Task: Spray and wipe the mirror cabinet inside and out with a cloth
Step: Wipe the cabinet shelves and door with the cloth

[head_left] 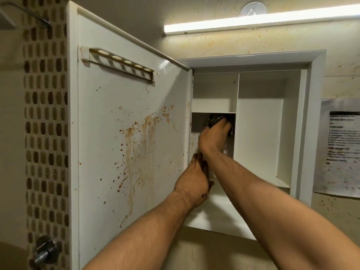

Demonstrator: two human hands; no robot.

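The white wall cabinet (309,121) stands open, its door (124,121) swung out to the left. Brown drips and specks stain the door's inner face. My right hand (213,136) reaches into the lower left compartment and presses a dark grey cloth (215,119) against its back, just under the small shelf. My left hand (193,181) is at the hinge edge of the door, fingers on the cabinet's left side; the right forearm hides part of them. No spray bottle is in view.
A holder with several round holes (120,64) is fixed high on the door. A lit tube lamp (253,21) runs above the cabinet. A printed paper sheet (340,149) hangs on the spattered wall at right. Mosaic tiles (45,121) and a metal fitting (45,249) are at left.
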